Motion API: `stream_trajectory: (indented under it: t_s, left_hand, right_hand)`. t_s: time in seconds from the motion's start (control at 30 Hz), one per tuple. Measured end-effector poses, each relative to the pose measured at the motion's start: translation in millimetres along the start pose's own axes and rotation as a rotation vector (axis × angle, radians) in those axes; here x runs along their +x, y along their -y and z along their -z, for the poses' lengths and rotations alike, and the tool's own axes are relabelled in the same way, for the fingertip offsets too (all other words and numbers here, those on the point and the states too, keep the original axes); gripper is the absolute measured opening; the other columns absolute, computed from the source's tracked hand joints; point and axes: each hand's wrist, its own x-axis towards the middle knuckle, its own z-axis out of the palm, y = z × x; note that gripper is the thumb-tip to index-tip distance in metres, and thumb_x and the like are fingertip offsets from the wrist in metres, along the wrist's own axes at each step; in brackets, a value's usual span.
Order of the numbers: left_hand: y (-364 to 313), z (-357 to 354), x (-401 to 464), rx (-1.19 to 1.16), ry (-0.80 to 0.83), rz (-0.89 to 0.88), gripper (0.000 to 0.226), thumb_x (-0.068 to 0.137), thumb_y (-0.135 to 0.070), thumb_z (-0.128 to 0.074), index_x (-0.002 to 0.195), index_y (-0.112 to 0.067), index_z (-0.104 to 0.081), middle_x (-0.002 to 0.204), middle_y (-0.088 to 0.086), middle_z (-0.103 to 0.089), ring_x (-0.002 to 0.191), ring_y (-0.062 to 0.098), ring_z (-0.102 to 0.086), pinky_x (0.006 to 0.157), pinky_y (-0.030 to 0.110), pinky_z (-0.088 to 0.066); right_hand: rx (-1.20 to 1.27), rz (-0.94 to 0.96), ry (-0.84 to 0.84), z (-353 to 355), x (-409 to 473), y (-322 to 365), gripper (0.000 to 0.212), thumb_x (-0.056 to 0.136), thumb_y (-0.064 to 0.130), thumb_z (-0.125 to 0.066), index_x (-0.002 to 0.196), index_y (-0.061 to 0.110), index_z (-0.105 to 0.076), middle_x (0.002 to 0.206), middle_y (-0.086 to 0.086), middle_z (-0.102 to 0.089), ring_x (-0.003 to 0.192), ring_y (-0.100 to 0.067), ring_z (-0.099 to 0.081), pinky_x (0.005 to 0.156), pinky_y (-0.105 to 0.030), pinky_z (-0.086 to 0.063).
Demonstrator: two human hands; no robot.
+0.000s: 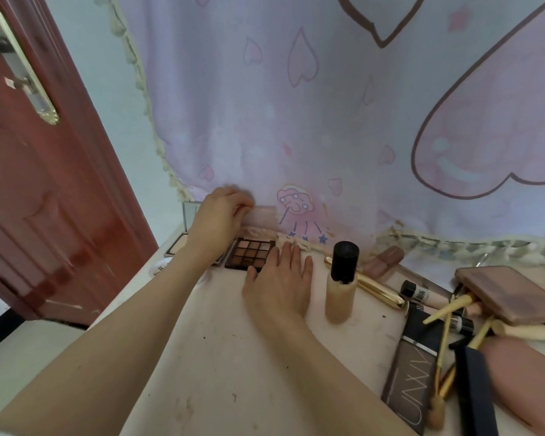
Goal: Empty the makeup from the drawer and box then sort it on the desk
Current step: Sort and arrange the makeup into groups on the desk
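An open eyeshadow palette (250, 251) with brown shades lies at the back of the white desk (221, 357). My left hand (219, 221) reaches over it and its fingers curl on the palette's raised clear lid (260, 215) against the curtain. My right hand (280, 280) lies flat on the desk with straight fingers, touching the palette's near right corner. A pale compact (175, 247) lies left of the palette. A foundation bottle (342, 283) with a black cap stands upright just right of my right hand.
A gold tube (368, 286), a pink tube (386, 261), a dark flat case (414, 369), several brushes (447, 309) and a pink palette (510, 294) crowd the desk's right side. A pink heart-print curtain (328, 121) hangs behind. A red door (44, 184) stands at left.
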Motion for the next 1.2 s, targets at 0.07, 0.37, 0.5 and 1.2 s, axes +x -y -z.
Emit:
stream_trajectory:
  t_s: [0.07, 0.37, 0.5, 1.2]
  left_hand:
    - [5, -6, -1, 0.054, -0.013, -0.043, 0.017, 0.085, -0.005, -0.057, 0.094, -0.001, -0.071, 0.096, 0.014, -0.065, 0.089, 0.033, -0.058, 0.079, 0.027, -0.039]
    - [9, -6, -9, 0.26, 0.089, -0.141, 0.056, 0.07, -0.013, -0.025, 0.108, -0.004, -0.066, 0.102, 0.013, -0.063, 0.087, 0.031, -0.062, 0.08, 0.041, -0.039]
    - [8, -5, -12, 0.302, 0.07, -0.116, 0.057, 0.065, -0.001, -0.033, 0.113, -0.008, -0.063, 0.109, 0.011, -0.062, 0.092, 0.029, -0.062, 0.081, 0.036, -0.023]
    - [-13, 28, -59, 0.295, 0.265, 0.026, 0.075, 0.08, -0.049, -0.009, 0.141, -0.014, -0.036, 0.146, 0.007, -0.036, 0.138, 0.028, -0.024, 0.105, 0.048, -0.025]
  right_hand:
    - [-0.019, -0.002, 0.006, -1, 2, 0, 0.062, 0.097, 0.039, -0.028, 0.149, 0.009, -0.011, 0.157, -0.011, -0.002, 0.145, -0.024, 0.004, 0.114, -0.044, 0.01]
    - [-0.027, 0.011, 0.0, -3, 1, -2, 0.058, 0.098, 0.037, -0.026, 0.149, 0.012, -0.013, 0.158, -0.011, -0.002, 0.145, -0.025, 0.004, 0.114, -0.045, 0.01]
    - [-0.04, 0.024, 0.003, -3, 0, -2, 0.058, 0.098, 0.038, -0.025, 0.149, 0.013, -0.012, 0.158, -0.01, -0.002, 0.145, -0.024, 0.004, 0.114, -0.046, 0.009]
    - [-0.025, 0.133, 0.201, 13, -44, -11, 0.063, 0.099, 0.04, -0.024, 0.15, 0.012, 0.0, 0.157, -0.01, 0.007, 0.144, -0.024, 0.012, 0.116, -0.041, 0.013]
